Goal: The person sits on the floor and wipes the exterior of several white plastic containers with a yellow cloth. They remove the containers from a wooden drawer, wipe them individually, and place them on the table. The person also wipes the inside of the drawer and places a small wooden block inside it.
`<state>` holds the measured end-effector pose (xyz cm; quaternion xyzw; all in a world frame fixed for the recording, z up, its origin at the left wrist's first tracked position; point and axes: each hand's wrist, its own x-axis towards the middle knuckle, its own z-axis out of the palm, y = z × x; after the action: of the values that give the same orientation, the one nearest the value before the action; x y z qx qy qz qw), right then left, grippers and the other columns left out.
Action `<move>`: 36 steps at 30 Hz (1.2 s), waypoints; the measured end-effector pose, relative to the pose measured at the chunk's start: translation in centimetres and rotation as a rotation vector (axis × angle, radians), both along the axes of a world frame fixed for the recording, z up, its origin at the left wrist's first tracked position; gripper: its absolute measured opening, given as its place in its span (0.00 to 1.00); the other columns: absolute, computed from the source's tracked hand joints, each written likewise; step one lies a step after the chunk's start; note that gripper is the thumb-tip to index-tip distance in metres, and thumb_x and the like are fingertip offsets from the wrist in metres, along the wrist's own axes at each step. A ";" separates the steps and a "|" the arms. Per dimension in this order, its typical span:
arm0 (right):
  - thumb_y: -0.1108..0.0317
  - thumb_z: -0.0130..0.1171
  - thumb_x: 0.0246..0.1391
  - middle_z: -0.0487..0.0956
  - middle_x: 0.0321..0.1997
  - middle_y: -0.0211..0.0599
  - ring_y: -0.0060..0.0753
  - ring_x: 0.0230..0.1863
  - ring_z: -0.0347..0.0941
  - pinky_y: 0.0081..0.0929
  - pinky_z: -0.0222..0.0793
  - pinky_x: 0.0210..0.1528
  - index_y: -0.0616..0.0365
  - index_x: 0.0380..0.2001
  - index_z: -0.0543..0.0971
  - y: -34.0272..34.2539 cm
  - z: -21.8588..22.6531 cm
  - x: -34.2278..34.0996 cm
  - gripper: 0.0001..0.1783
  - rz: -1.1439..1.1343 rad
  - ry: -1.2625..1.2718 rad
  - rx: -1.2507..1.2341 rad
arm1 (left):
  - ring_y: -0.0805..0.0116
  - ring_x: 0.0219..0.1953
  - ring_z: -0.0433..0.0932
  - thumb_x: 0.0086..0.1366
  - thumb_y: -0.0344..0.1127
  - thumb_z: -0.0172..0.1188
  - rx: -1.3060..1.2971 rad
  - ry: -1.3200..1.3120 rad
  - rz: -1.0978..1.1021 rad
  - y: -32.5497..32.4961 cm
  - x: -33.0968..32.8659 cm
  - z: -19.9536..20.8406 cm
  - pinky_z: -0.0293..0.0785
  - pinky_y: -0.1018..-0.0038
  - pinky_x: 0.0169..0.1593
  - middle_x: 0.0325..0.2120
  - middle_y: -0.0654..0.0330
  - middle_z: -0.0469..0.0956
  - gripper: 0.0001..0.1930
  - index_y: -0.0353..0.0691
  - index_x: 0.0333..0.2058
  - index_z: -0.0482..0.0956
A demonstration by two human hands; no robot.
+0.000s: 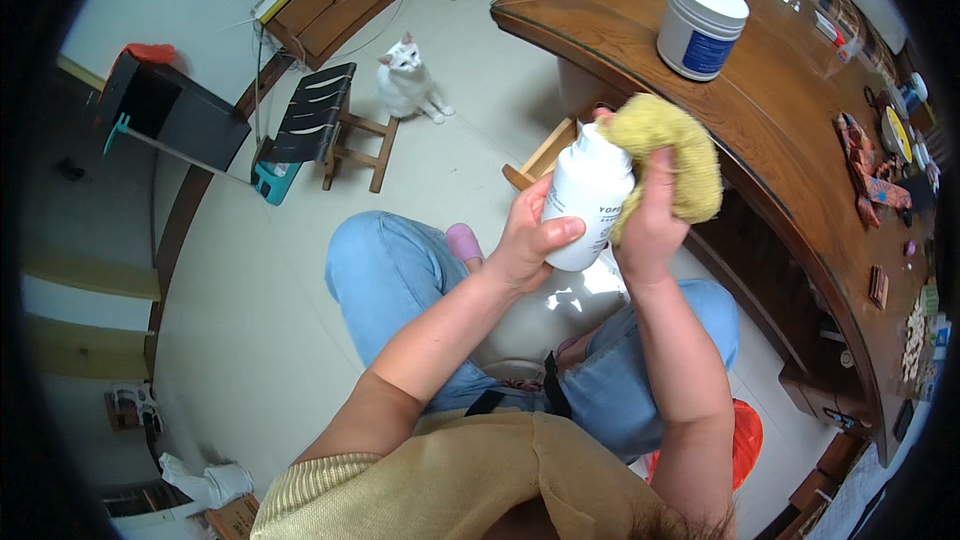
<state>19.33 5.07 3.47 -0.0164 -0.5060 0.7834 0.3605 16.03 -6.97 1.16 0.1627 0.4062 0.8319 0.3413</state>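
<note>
My left hand (522,245) is wrapped round a white bottle (585,190) with small dark print, held tilted above my lap. A fuzzy yellow cloth (685,155) is bunched in my right hand (650,235), its fingers closed with the thumb on top. The cloth touches the bottle's upper right side, near the neck. It partly hides the bottle's mouth, so I cannot tell whether a cap is on. Beneath the bottle, between my knees, is a glossy pale rounded surface (540,325).
A white tub (702,25) stands on the wooden table (590,0) at right, with small items along its far side. An open drawer (540,158) juts out below. Left are a strapped folding stool (315,120) and a white cat (410,85); a red bag (745,440) lies behind my right arm.
</note>
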 end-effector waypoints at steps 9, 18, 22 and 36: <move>0.62 0.57 0.61 0.68 0.59 0.50 0.45 0.59 0.68 0.35 0.63 0.59 0.66 0.57 0.67 -4.9 -2.7 0.5 0.26 -0.192 0.014 0.599 | 0.66 0.51 0.74 0.51 0.48 0.69 -0.036 0.122 0.318 -1.1 -1.7 0.9 0.69 0.68 0.57 0.49 0.57 0.73 0.42 0.33 0.59 0.61; 0.62 0.54 0.64 0.74 0.55 0.40 0.29 0.56 0.69 0.28 0.66 0.54 0.64 0.53 0.73 -3.0 -1.9 1.2 0.20 0.175 -0.224 0.136 | 0.66 0.59 0.66 0.57 0.52 0.66 -0.142 0.349 0.330 -1.7 -1.8 -0.3 0.61 0.68 0.62 0.55 0.56 0.66 0.43 0.35 0.63 0.57; 0.69 0.60 0.57 0.75 0.52 0.51 0.48 0.53 0.71 0.37 0.67 0.53 0.67 0.46 0.76 -2.4 -2.1 0.6 0.16 -0.132 -0.091 0.752 | 0.67 0.58 0.67 0.62 0.45 0.64 -0.069 0.228 0.312 -2.2 -0.9 -0.4 0.61 0.68 0.63 0.55 0.57 0.67 0.36 0.34 0.62 0.58; 0.53 0.50 0.66 0.74 0.56 0.37 0.32 0.55 0.72 0.32 0.69 0.56 0.57 0.59 0.68 -3.2 -2.8 0.0 0.25 0.510 -0.343 -0.660 | 0.65 0.56 0.70 0.52 0.30 0.73 -0.058 0.522 0.573 -0.7 -2.4 -1.6 0.68 0.68 0.59 0.58 0.53 0.67 0.40 0.36 0.60 0.58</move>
<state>19.34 1.87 0.70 -0.1347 -0.2693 0.9527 0.0422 13.68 -7.70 -0.39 0.2394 0.5318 0.8122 -0.0152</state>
